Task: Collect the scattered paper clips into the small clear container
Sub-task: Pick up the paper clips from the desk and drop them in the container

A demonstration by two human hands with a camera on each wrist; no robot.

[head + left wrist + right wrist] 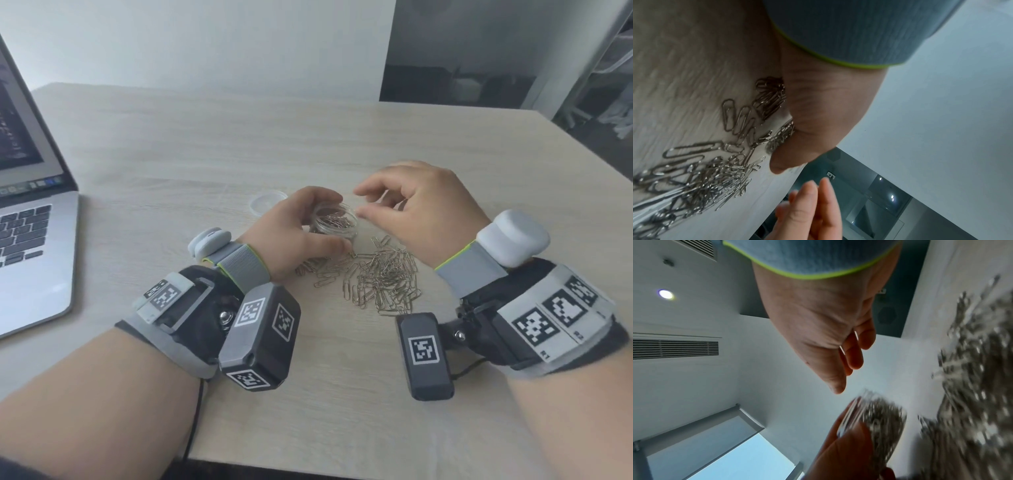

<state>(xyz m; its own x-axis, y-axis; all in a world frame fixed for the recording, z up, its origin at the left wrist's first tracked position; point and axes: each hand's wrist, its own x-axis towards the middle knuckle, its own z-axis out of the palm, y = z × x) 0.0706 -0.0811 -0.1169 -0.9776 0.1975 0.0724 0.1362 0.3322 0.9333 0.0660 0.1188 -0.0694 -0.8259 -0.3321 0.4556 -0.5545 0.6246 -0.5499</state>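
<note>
My left hand (339, 221) grips the small clear container (334, 230), thumb on its near side and fingers over the far rim. It stands on the table and holds several paper clips. My right hand (359, 202) hovers just above and right of its mouth, fingers relaxed and apart, holding nothing I can see. A loose pile of silver paper clips (383, 277) lies right of the container. In the left wrist view the pile (705, 170) spreads beside my left thumb (807, 129). The right wrist view shows the empty right hand (846, 378) over the container (877, 417).
The container's clear round lid (267, 202) lies on the light wood table (342, 394) just behind my left hand. An open laptop (30, 233) sits at the left edge. The table's right corner (582, 144) drops off to a dark floor.
</note>
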